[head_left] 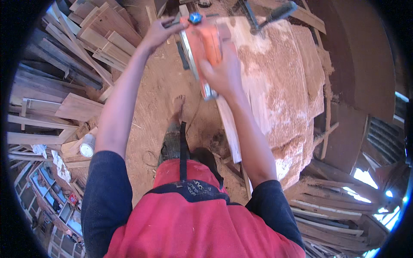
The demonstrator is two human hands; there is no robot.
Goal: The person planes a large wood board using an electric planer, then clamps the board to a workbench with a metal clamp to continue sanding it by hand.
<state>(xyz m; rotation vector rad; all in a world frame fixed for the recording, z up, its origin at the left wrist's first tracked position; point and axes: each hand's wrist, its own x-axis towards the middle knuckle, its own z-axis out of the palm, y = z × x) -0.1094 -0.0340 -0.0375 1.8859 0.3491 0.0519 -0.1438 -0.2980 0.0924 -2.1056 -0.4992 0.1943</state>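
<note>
Orange electric hand planer (202, 47) with blue front knob, likely heavy and rigid, riding a long pale plank (229, 124) at 12 o'clock on the sawdust-covered surface (279, 86); right hand (223, 73) wrapped around its rear handle, left hand (160, 32) fingering the nose.

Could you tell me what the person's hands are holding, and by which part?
Both grip an orange electric planer: the right hand on its rear top handle, the left hand at its front end by the blue knob.

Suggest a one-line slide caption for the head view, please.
Both hands on an orange power planer, left hand at its front knob, right hand on top, over a sawdust-covered workbench.
</note>
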